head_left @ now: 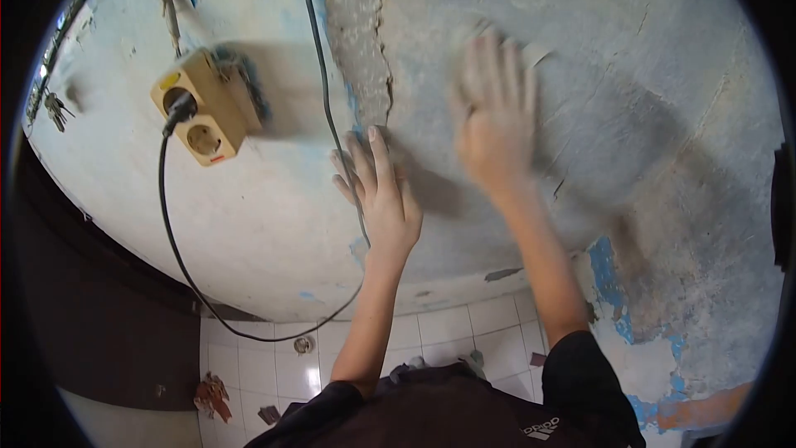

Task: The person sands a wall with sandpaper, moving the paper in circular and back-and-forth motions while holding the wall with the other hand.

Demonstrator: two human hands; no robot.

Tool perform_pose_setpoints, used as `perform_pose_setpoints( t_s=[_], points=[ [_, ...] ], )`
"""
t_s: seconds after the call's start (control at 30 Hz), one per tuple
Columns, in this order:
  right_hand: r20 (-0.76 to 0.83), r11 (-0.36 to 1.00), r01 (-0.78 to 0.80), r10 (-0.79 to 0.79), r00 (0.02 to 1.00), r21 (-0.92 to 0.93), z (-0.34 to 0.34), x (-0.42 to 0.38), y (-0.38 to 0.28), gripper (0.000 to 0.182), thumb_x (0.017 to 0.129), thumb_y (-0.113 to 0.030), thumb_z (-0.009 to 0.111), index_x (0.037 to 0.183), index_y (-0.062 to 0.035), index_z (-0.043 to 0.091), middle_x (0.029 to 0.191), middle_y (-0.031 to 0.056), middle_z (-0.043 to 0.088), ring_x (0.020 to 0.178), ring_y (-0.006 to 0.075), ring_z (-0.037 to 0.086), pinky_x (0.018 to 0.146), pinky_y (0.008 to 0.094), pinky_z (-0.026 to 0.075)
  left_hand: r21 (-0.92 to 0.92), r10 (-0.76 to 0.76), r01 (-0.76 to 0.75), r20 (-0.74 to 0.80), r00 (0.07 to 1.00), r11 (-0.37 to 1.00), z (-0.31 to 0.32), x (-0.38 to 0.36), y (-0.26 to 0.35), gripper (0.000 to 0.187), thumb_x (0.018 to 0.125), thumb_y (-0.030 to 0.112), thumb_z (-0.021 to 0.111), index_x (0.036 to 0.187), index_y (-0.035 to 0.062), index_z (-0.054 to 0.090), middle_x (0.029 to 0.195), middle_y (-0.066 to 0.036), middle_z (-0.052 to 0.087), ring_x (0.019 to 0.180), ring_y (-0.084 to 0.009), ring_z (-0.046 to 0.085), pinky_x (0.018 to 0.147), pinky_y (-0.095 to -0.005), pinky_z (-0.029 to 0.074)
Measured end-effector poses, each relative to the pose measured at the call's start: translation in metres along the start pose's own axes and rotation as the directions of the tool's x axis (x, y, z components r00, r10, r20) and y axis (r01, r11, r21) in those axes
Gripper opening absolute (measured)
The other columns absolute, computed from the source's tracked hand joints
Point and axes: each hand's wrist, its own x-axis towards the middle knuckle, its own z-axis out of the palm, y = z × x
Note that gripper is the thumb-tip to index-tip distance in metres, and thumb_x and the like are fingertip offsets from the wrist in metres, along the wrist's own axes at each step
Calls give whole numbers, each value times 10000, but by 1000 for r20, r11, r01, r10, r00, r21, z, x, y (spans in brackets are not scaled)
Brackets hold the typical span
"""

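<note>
My left hand rests on the wall with its fingers spread and stretched upward. A black cable runs down past its fingers. My right hand, smeared by motion, presses against the rough grey part of the wall. Beneath its fingers is a thin sheet of sandpaper, with a pale corner sticking out on the right. Between the hands and above them, a cracked strip of bare plaster runs down the wall, edged with blue paint flakes.
A cream socket box with a black plug juts from the wall on the left. The plug's cord loops low toward my left forearm. Below lie white floor tiles, a reddish-brown rag and a round drain.
</note>
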Motion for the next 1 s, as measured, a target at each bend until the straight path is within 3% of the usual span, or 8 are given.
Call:
perform_pose_setpoints(
  t_s=[0.03, 0.17, 0.27, 0.37, 0.47, 0.53, 0.67, 1.0],
  points=[
    [137, 1000, 25, -27, 990, 14, 5, -24, -16, 677, 923, -240, 548, 1551, -77, 355, 1606, 99, 354, 1467, 321, 332, 1197, 547, 195, 4, -12, 12, 8, 1000, 1000, 2, -9, -7, 651, 996, 110, 437, 1604, 89, 205, 1647, -283, 77, 1497, -533, -23, 1151, -665, -34],
    [156, 990, -29, 8, 988, 135, 71, -141, -44, 671, 938, -240, 536, 1548, -37, 342, 1598, 166, 340, 1478, 391, 289, 1191, 607, 153, 6, -66, 66, 46, 997, 998, 5, -48, -37, 644, 985, 56, 426, 1597, 95, 229, 1625, -316, 118, 1492, -542, -37, 1162, -644, -34],
    [168, 982, -93, 65, 984, 166, 70, -137, -47, 678, 941, -235, 511, 1547, 3, 322, 1593, 243, 307, 1483, 453, 245, 1186, 632, 117, -23, -75, 77, 58, 995, 997, 9, -71, -58, 644, 978, 52, 429, 1592, 96, 243, 1610, -344, 131, 1489, -551, -37, 1163, -641, -30],
    [113, 971, -127, 106, 988, 203, 59, -96, -43, 670, 934, -277, 532, 1545, -61, 361, 1602, 154, 340, 1490, 384, 272, 1182, 628, 146, -44, -94, 98, 92, 991, 994, 10, -84, -66, 643, 972, 45, 428, 1589, 87, 252, 1614, -345, 109, 1486, -556, -38, 1167, -636, -19],
    [82, 977, -106, 93, 992, 185, 66, -97, -56, 709, 950, -308, 468, 1559, 4, 284, 1616, 251, 240, 1496, 469, 187, 1185, 646, 80, -51, -99, 105, 109, 989, 993, 15, -99, -73, 639, 963, 51, 435, 1581, 79, 275, 1617, -344, 93, 1479, -571, -36, 1169, -637, -3],
    [113, 962, -166, 144, 983, 217, 85, -146, -79, 675, 897, -267, 565, 1516, -51, 403, 1571, 171, 377, 1449, 406, 324, 1168, 643, 162, -36, -76, 81, 114, 990, 996, 14, -105, -77, 636, 959, 60, 440, 1577, 75, 290, 1618, -343, 86, 1474, -580, -34, 1170, -638, 4],
    [267, 944, -231, 165, 949, 237, 117, -270, -105, 645, 890, -229, 586, 1489, -43, 433, 1529, 183, 418, 1394, 425, 386, 1151, 648, 188, -66, -31, 39, 113, 993, 997, 11, -114, -84, 557, 1004, 172, 416, 1546, 52, 365, 1621, -338, 83, 1466, -591, -25, 1166, -650, 16],
    [96, 927, -251, 234, 968, 279, 94, -171, -88, 631, 951, -328, 530, 1509, -62, 407, 1521, 194, 425, 1403, 449, 365, 1137, 652, 196, -160, -21, 52, 188, 982, 986, 6, -113, -73, 545, 1061, 278, 346, 1540, 19, 360, 1629, -324, 74, 1481, -554, -65, 1169, -636, 9]
  ],
)
